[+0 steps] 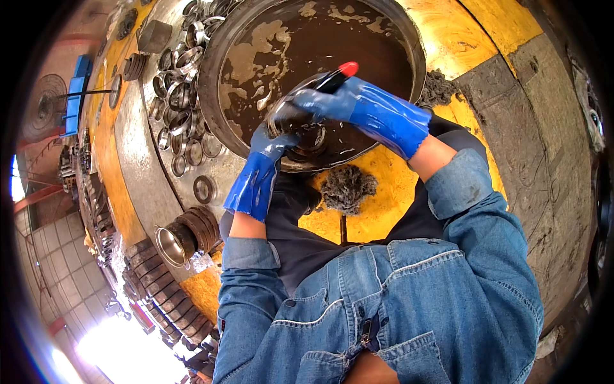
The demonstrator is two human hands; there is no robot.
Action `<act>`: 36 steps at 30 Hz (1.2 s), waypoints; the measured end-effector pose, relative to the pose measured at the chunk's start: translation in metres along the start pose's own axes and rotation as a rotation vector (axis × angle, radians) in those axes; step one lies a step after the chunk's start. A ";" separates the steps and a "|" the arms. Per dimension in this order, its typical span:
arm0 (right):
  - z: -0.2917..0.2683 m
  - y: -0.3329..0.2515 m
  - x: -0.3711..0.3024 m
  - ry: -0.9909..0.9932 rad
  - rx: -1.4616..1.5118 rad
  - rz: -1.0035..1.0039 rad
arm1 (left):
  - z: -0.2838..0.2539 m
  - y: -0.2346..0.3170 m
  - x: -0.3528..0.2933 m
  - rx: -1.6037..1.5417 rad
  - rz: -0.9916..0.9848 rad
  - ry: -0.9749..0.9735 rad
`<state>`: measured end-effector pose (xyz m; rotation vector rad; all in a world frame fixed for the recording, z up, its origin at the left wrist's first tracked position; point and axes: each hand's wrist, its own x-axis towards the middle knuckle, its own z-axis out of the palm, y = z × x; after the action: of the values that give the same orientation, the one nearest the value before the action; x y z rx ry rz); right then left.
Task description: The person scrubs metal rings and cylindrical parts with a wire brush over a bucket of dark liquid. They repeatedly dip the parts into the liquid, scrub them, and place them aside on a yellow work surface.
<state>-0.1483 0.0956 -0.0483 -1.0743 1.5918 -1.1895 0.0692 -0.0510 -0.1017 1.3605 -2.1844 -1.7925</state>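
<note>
My left hand grips a metal ring over the basin of dirty liquid; my right hand, just above, clenches a red-tipped brush.

Head-worn fisheye — steeply downward, close

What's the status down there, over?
Left hand grips a metal ring over the basin. Right hand works a red-tipped brush on it. Nothing in the way; loose rings lie left.

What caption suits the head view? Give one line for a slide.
Left blue rubber glove steadies a dark metal ring over a round basin of murky liquid while right blue rubber glove works a red-tipped black tool.
</note>
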 end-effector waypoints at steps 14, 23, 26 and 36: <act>-0.017 0.030 0.010 0.281 -0.204 0.487 | 0.005 0.032 -0.017 -0.215 0.047 -0.039; 0.013 0.004 -0.001 0.278 0.301 -0.042 | -0.003 0.048 -0.030 -0.655 -0.109 -0.038; 0.038 -0.002 -0.011 0.127 -0.017 -0.121 | -0.006 0.034 -0.012 -0.837 -0.289 0.089; 0.017 0.041 -0.066 -0.235 -0.636 -0.344 | 0.002 0.059 -0.029 -0.749 -0.212 -0.036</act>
<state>-0.1202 0.1620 -0.0828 -1.8819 1.6776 -0.7242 0.0510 -0.0339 -0.0409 1.3742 -1.1624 -2.3523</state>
